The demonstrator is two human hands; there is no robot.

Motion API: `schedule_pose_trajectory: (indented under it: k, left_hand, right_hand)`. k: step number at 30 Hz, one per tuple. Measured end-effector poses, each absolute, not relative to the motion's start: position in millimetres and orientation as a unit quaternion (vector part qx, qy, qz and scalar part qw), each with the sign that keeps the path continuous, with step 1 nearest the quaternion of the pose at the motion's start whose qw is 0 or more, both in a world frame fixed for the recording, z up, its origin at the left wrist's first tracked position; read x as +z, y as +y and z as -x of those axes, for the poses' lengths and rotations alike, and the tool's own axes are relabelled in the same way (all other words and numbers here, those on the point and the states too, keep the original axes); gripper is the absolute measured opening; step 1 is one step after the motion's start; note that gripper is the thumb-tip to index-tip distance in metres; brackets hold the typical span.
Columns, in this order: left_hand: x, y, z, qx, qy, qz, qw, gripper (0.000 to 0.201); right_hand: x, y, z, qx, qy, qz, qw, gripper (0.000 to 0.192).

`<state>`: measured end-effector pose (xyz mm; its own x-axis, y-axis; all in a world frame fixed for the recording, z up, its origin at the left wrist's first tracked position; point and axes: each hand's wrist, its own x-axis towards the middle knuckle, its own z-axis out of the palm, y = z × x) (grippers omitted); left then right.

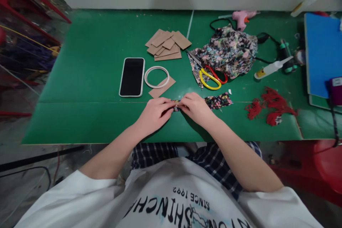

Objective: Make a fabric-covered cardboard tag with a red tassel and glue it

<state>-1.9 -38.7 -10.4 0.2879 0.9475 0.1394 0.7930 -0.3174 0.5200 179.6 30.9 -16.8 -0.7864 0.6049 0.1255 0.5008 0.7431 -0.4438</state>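
Observation:
A narrow strip of dark floral fabric (219, 101) lies across the green table in front of me, its loose end stretching to the right. My left hand (158, 113) is closed on the strip's left part, fingertips pinched together. Right beside it, my right hand (194, 108) pinches the same strip, and the fingertips of both hands nearly meet. The fabric under my fingers is mostly hidden. Just beyond my left hand, a white ring (156, 86) rests partly on a brown cardboard piece (167, 88).
Left of the ring lies a phone (131, 77). Farther back are stacked cardboard pieces (166, 44). To the right are scissors (211, 80) on crumpled floral cloth (229, 48), a pink glue gun (242, 18), a white bottle (269, 69), red tassels (278, 105) and a blue board (320, 53).

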Motion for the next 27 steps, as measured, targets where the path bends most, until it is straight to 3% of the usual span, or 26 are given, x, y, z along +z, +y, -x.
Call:
schedule_pose_trajectory:
  k: [10, 18, 27]
  left_hand:
    - [-22, -49, 6, 0.225, 0.491, -0.839, 0.068, 0.027]
    - [-18, -44, 6, 0.215, 0.503, -0.833, 0.082, 0.026]
    - [-17, -46, 3, 0.199, 0.515, -0.831, 0.062, 0.029]
  right_hand:
    - [-21, 30, -182, 0.180, -0.925, 0.295, 0.160, 0.016]
    - [-26, 30, -185, 0.203, -0.919, 0.286, 0.180, 0.017]
    - [-21, 34, -183, 0.227, -0.912, 0.310, 0.146, 0.012]
